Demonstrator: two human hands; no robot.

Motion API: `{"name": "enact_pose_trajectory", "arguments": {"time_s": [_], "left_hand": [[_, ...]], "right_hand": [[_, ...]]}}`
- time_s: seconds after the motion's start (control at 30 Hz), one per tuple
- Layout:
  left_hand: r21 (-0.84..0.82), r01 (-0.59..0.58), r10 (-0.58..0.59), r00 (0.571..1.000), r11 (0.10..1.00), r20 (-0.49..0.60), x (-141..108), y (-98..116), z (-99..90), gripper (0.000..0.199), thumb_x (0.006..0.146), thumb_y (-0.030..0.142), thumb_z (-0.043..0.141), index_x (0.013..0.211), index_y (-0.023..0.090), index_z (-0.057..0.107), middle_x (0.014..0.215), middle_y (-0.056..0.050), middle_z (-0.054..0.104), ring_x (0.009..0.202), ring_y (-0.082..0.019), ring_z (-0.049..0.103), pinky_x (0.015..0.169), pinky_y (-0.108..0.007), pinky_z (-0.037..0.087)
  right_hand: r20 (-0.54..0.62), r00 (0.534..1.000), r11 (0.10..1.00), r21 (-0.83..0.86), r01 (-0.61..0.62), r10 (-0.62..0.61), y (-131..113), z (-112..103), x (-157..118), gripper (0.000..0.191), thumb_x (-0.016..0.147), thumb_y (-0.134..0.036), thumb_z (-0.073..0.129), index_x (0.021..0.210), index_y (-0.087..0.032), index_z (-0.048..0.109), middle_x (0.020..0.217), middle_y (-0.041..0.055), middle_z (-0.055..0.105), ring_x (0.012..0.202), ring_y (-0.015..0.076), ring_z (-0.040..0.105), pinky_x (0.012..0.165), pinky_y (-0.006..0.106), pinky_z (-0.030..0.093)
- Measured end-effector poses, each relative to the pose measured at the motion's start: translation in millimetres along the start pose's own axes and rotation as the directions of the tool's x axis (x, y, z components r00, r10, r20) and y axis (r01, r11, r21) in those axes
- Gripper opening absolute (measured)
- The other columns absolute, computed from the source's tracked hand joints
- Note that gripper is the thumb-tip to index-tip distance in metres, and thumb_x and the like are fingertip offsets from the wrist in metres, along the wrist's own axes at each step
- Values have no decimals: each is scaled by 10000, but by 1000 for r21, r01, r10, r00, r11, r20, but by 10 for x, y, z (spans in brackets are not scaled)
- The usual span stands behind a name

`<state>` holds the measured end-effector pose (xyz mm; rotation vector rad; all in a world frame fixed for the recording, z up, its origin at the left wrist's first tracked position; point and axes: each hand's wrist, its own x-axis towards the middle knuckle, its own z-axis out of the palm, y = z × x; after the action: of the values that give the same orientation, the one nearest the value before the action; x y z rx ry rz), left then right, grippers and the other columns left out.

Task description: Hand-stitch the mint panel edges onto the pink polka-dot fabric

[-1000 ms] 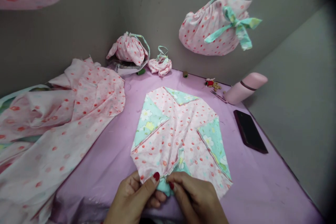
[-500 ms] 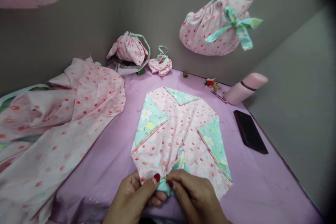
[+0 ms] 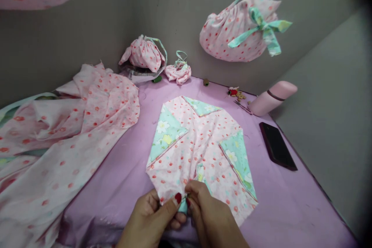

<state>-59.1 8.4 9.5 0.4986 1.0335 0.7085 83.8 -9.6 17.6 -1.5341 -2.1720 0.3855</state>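
A piece of pink dotted fabric (image 3: pixel 203 143) lies spread out, with mint flowered triangles (image 3: pixel 168 131) at its corners. My left hand (image 3: pixel 154 217) pinches its near edge between thumb and fingers, where a bit of mint cloth (image 3: pixel 183 206) folds over. Against that same edge, my right hand (image 3: pixel 212 213) is closed, thumb and forefinger pressed together. A thin dark sliver shows at its fingertips, too small to name. The near mint corner is mostly hidden by my hands.
More pink fabric (image 3: pixel 87 124) is heaped at left. Behind stand two small pink pouches (image 3: pixel 145 54), thread spools (image 3: pixel 206 82), thread snips (image 3: pixel 243 107) and a pink bottle (image 3: pixel 270 99). A black phone (image 3: pixel 277 145) lies right. A pink bag (image 3: pixel 235 33) hangs on the wall.
My right hand has shifted slightly up and left, closer to my left thumb. The mint fold between my hands shows less. The spread fabric stays in place.
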Motion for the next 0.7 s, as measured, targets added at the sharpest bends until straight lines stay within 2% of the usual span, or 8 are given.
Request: {"name": "enact_pose_trajectory", "arguments": {"time_s": [0.1,0.2,0.33,0.5,0.7], "left_hand": [[-3,-17,17,1000,1000,-19,15,-12,-19,315,588,433,726,655,128,687,519,-11,674,493,-99,558,503,-181,425],[4,-21,21,1000,1000,2,8,-11,-30,308,599,424,721,653,123,685,525,-12,671,500,-104,558,511,-188,427],[5,-23,23,1000,1000,-4,-23,-3,-15,259,629,379,710,627,122,680,518,-5,662,499,-104,557,518,-193,427],[2,-29,29,1000,1000,-1,-22,2,-4,237,647,359,701,656,122,682,536,-16,678,509,-109,565,520,-195,427],[-1,-25,25,1000,1000,-11,-27,20,-7,237,628,369,714,622,134,679,534,-14,683,514,-110,570,523,-192,430]], "right_hand": [[28,999,1000,-6,21,-20,-5,-51,30,163,921,-213,272,958,-211,431,562,-33,603,431,125,596,393,176,398],[66,998,998,57,-25,21,3,-84,30,222,937,-270,258,885,-216,467,581,-26,608,457,118,596,423,175,408],[87,992,986,131,-101,90,2,-96,15,247,941,-311,257,884,-208,474,577,-19,605,451,110,574,436,173,404],[100,990,973,198,-118,100,-1,-103,19,200,919,-274,303,854,-222,485,592,-24,587,442,98,534,435,170,384],[167,958,932,243,-268,232,-10,-39,-19,114,865,-192,318,866,-225,426,520,-40,535,406,106,491,388,173,347]]}}
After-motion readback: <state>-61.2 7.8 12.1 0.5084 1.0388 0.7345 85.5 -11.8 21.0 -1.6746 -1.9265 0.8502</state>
